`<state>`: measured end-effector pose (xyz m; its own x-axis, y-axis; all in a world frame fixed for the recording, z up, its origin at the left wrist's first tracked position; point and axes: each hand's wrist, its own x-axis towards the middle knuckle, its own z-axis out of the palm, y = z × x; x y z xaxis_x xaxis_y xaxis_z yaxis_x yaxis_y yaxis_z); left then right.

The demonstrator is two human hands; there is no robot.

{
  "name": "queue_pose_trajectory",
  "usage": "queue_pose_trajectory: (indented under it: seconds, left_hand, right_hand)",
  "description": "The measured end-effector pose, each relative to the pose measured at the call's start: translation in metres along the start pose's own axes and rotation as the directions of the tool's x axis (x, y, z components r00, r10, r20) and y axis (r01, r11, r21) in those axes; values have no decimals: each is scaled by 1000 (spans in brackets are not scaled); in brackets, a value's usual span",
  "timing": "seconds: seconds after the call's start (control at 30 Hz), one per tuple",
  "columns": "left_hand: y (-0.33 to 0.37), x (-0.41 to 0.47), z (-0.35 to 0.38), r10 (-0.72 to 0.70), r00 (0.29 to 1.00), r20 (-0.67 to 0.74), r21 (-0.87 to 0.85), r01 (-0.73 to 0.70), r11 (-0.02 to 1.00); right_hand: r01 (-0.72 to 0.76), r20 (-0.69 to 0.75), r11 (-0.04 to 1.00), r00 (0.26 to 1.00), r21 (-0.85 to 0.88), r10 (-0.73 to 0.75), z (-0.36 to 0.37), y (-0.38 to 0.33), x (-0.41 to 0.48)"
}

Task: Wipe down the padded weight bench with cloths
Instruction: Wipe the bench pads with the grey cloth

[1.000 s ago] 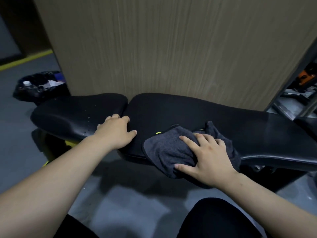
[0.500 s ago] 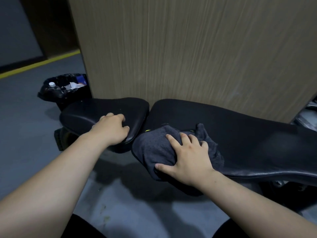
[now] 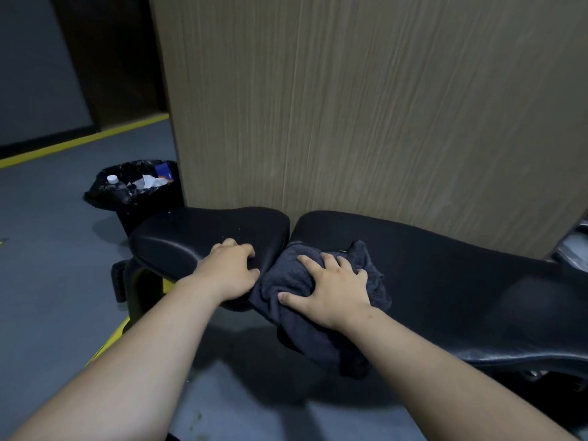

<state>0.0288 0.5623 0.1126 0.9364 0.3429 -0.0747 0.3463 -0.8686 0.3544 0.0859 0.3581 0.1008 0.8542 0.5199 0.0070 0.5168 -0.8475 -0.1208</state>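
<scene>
The black padded bench has a short seat pad (image 3: pixel 197 237) on the left and a long back pad (image 3: pixel 461 281) on the right, split by a narrow gap. A dark grey cloth (image 3: pixel 286 281) lies bunched over the near left end of the back pad and hangs off its front edge. My right hand (image 3: pixel 331 291) presses on the cloth with spread fingers. My left hand (image 3: pixel 229 272) rests on the right end of the seat pad, fingers bent over its surface beside the gap, holding nothing.
A tall wood-grain panel (image 3: pixel 366 116) stands right behind the bench. A black bin (image 3: pixel 127 192) lined with a bag and holding rubbish sits on the grey floor at the left. A yellow floor line (image 3: pixel 79 143) runs at the far left. Metal gear (image 3: pixel 572 249) shows at the right edge.
My right hand has slid the cloth leftward along the back pad to the gap. My left hand stays on the seat pad. The view has shifted left.
</scene>
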Motion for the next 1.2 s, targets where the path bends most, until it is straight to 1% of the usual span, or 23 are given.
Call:
queue_pose_trajectory:
  seconds: [0.17,0.33,0.47,0.6,0.8,0.93,1.07,1.2]
  left_hand:
    - [1,2,-7,-2,1000,19,39,1,999]
    - [1,-3,-16,-56,998,15,70,55,996]
    - [0,-10,-19,-87,996,12,91,85,992]
    - [4,-15,-21,-107,994,-16,105,108,989]
    - [1,-22,-16,-113,993,-32,134,116,984]
    - [-4,-27,-11,-98,993,-60,153,106,983]
    - [-14,-32,-9,-94,990,-105,121,107,987]
    - [-27,-41,-7,-124,985,-118,116,138,984]
  right_hand:
    - [13,1,1000,1000,17,-13,-2,4,10]
    - [31,17,999,999,35,-32,-3,0,26]
    - [28,-11,998,1000,59,-27,-2,-8,51]
    - [42,-19,994,999,96,-41,0,-6,76]
    - [77,14,986,997,149,-80,-6,11,116]
    - [96,-10,983,995,157,-95,-4,21,139]
    - [111,-47,982,993,151,-105,-5,28,157]
    - [88,-57,983,995,159,-80,-8,31,174]
